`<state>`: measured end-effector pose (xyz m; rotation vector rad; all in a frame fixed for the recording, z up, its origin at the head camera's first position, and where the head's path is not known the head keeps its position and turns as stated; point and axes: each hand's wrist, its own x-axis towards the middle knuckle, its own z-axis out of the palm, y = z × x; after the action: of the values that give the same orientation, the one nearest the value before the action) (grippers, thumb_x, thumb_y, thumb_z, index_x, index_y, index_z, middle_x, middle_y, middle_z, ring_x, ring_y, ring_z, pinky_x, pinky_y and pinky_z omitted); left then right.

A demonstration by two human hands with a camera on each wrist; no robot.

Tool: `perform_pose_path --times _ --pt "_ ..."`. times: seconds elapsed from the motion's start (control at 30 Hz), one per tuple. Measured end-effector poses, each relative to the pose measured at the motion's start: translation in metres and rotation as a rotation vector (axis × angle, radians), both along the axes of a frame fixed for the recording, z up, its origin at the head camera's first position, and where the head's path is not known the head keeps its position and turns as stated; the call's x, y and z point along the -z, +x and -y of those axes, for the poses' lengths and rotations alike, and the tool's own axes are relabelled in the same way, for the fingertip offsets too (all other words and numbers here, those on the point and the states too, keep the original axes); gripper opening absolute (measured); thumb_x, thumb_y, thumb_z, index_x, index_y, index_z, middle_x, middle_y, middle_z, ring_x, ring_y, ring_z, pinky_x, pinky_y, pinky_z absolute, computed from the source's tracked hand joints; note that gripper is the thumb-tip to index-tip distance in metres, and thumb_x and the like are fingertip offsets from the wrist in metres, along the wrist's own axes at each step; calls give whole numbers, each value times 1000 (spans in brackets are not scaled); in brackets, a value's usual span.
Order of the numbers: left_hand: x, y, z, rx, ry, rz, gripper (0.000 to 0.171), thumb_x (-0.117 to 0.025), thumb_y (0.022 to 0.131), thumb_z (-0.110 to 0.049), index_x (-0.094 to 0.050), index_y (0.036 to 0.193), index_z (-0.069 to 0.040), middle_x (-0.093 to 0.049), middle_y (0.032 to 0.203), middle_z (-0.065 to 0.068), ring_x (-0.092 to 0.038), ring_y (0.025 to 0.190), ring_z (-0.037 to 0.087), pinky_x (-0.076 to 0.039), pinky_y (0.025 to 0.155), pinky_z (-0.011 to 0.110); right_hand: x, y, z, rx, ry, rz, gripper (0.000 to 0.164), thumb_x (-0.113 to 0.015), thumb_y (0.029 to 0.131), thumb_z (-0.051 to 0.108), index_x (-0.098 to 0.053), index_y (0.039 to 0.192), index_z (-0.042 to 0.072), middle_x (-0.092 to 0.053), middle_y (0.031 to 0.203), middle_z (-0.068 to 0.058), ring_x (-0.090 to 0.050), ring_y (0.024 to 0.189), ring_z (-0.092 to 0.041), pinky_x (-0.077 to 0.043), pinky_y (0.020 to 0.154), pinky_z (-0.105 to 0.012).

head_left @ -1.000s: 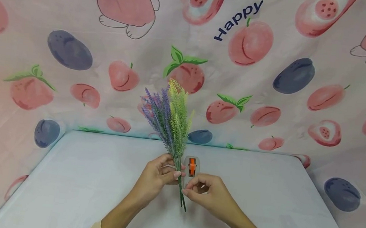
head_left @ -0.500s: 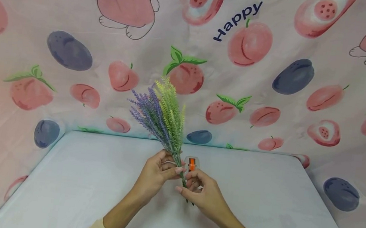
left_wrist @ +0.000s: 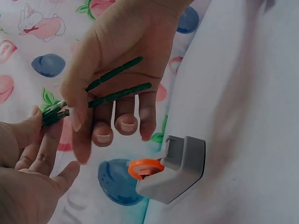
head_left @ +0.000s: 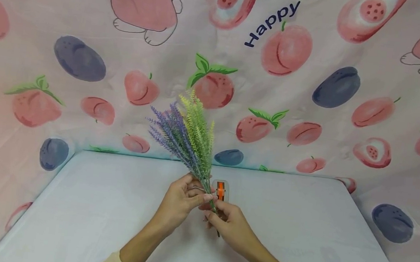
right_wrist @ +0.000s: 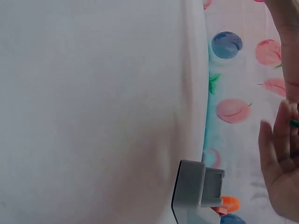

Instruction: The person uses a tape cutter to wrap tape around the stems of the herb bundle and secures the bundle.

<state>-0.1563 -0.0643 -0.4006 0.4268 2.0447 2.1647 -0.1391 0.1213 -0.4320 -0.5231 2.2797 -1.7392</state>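
A small bunch of what look like artificial lavender sprigs, purple (head_left: 174, 133) on the left and yellow-green (head_left: 199, 132) on the right, tilts up and left above the table. My left hand (head_left: 178, 201) grips the stems just below the leafy part. Lower down, my right hand (head_left: 232, 226) pinches the same stems between thumb and forefinger. In the left wrist view, dark green stem ends (left_wrist: 121, 94) stick out past the right hand's pinch. Behind the hands stands a grey tape dispenser (left_wrist: 184, 161) with an orange roll (left_wrist: 145, 168), partly covered in the head view.
A white-covered table (head_left: 88, 212) lies beneath the hands. Behind it hangs a cloth printed with fruit and rabbits (head_left: 284, 92). In the right wrist view the dispenser (right_wrist: 190, 186) sits near the table's far edge.
The bunch has tilted further left. My right hand has moved left onto the lower stems, from beside them to pinching them. The left hand stays nearly in place.
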Motion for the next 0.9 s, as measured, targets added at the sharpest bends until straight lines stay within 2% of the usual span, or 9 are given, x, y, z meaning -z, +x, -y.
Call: perform_pose_path --times 0.13,0.27,0.4,0.6,0.77,0.9 --pt "1 0 0 22 25 4 26 -73 91 -3 -59 113 1 -72 111 19 -73 100 25 -59 87 32 2 0 0 -115 -106 57 30 -52 108 20 -66 118 -4 -67 103 -17 -69 87 -21 -60 81 -40" --pt "2 -1 0 38 38 10 25 -74 91 -3 -58 110 2 -72 112 19 -73 103 26 -59 90 33 3 1 -1 -175 -160 110 33 -51 109 25 -63 118 -4 -66 95 -11 -69 81 -18 -60 80 -42" --pt "1 0 1 50 45 22 24 -74 92 -4 -57 108 3 -72 109 20 -73 102 27 -59 89 33 5 1 -3 -200 -174 135 35 -53 107 26 -62 121 -4 -65 90 -13 -69 76 -17 -60 77 -48" --pt "-1 2 0 71 24 8 26 -74 93 -9 -58 111 2 -73 107 21 -74 98 27 -58 85 30 7 1 -1 -189 -165 135 29 -60 105 25 -66 118 -1 -64 86 -20 -69 71 -17 -60 73 -51" --pt "1 0 3 65 2 1 29 -74 93 -12 -60 116 0 -71 113 24 -72 105 27 -57 89 30 4 0 -7 -209 -202 231 30 -65 102 23 -62 118 -2 -65 89 -13 -70 76 -16 -60 75 -46" --pt "1 -1 7 75 16 18 36 -74 94 -16 -61 125 -2 -67 121 26 -70 111 28 -57 93 31 4 -4 -15 -290 -292 317 27 -58 105 21 -58 122 0 -67 98 -6 -71 85 -16 -59 80 -36"
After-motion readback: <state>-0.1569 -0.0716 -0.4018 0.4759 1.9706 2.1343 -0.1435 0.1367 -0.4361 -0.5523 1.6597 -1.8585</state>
